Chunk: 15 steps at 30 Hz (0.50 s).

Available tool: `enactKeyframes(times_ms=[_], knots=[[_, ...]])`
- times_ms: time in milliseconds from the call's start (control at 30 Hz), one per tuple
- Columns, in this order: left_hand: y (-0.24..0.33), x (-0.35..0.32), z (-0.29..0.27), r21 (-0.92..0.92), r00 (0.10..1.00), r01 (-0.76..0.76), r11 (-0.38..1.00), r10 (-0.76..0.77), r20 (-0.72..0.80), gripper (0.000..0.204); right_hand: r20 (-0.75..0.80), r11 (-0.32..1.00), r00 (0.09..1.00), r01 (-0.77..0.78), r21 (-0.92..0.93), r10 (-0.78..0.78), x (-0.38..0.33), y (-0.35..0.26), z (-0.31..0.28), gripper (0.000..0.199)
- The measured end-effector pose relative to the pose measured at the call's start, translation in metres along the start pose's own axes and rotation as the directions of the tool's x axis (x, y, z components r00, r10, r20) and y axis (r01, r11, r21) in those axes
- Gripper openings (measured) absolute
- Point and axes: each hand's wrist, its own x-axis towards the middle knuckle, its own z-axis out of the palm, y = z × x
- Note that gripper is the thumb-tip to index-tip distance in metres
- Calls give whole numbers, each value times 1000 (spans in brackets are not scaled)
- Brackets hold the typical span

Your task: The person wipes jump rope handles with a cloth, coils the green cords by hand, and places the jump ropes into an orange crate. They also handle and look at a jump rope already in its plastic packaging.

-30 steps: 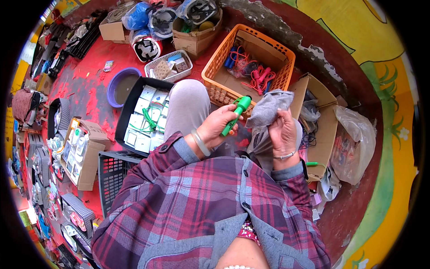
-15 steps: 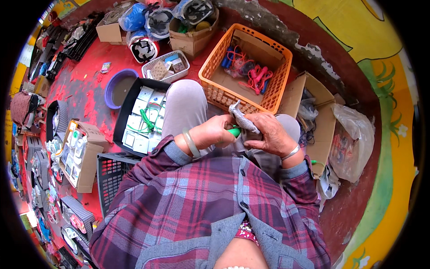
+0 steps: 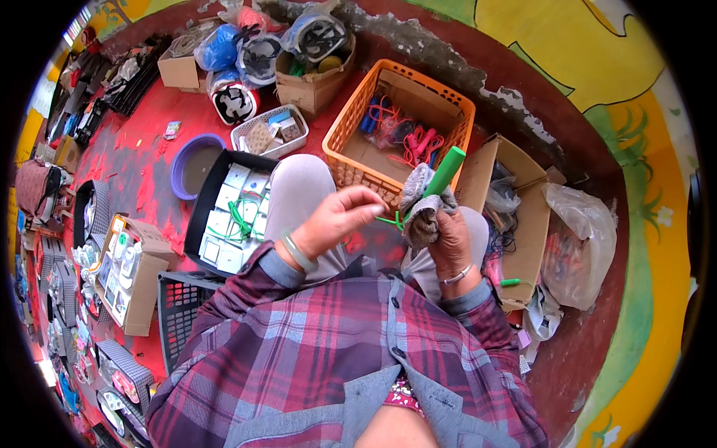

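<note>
My right hand (image 3: pixel 450 246) is closed around a grey cloth (image 3: pixel 420 211) wrapped about the lower end of a green tube-shaped handle (image 3: pixel 447 169). The handle points up and to the right, above my right knee. A thin green cord (image 3: pixel 388 220) leaves the cloth to the left. My left hand (image 3: pixel 334 222), a bangle on its wrist, pinches that cord between thumb and fingertips, just left of the cloth. Both hands hover over my grey-trousered lap.
An orange basket (image 3: pixel 351 127) with red and blue corded handles stands beyond my knees. An open cardboard box (image 3: pixel 526 187) and a clear plastic bag (image 3: pixel 582 246) lie right. A black tray of white items (image 3: pixel 200 216), a purple bowl (image 3: pixel 183 153) and a black crate (image 3: pixel 179 313) lie left.
The green handle passed from my left hand into my right, now wrapped in the cloth and tilted up to the right. My left hand drew back left, pinching the cord.
</note>
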Motion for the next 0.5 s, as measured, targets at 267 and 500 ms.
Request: enactKeyframes(times_ms=[267, 500], knots=[[-4, 10, 32, 115, 998, 60, 992, -58, -13, 34, -113, 979, 993, 10, 204, 13, 1, 24, -9, 40], [-13, 16, 44, -57, 987, 156, 986, -158, -40, 33, -229, 999, 973, 21, 49, -10, 1, 36, -21, 45]])
